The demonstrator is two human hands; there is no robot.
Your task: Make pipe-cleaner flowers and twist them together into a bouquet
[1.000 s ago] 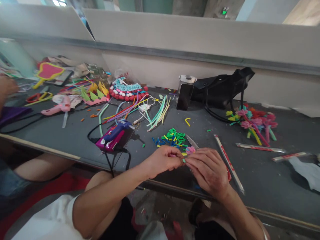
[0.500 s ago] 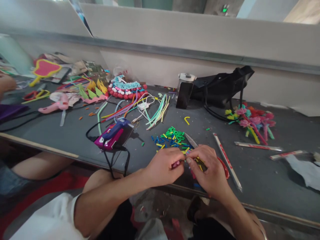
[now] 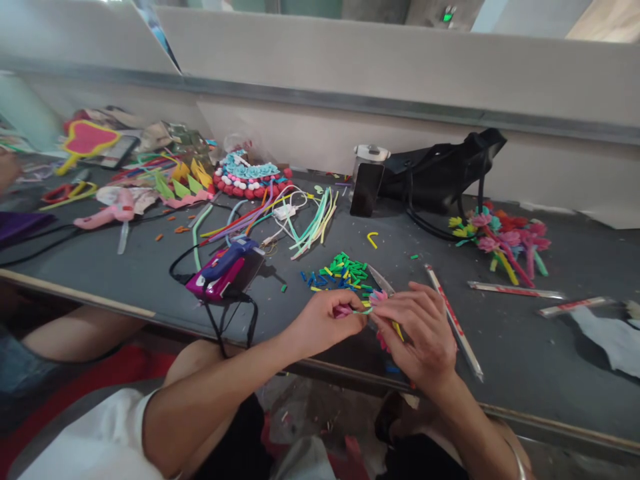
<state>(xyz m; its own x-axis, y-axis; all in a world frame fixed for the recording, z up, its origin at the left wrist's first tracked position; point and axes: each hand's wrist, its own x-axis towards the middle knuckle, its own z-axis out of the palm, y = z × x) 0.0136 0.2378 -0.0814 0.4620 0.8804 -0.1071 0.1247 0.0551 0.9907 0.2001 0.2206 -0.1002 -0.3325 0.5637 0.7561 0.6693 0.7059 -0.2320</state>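
My left hand (image 3: 327, 322) and my right hand (image 3: 417, 330) meet over the near edge of a dark grey table (image 3: 125, 267). Both are closed in a pinch on a small pink foam flower (image 3: 378, 297) with a thin green stem between the fingertips. Part of the flower is hidden by my fingers. Just beyond my hands lies a heap of small green, blue and yellow foam bits (image 3: 343, 272). A metal blade (image 3: 380, 280) shows behind the flower.
A blue glue gun on a magenta box (image 3: 225, 270) lies left of my hands, its cable hanging over the edge. Long coloured foam strips (image 3: 313, 223), a black bag (image 3: 440, 177), a phone (image 3: 365, 190), finished foam flowers (image 3: 503, 240) and wrapped sticks (image 3: 453, 320) lie around. Another person's leg is at left.
My hands have risen slightly and the pink flower, hidden half a second ago, shows again above my right fingers. The camera has tilted a little.
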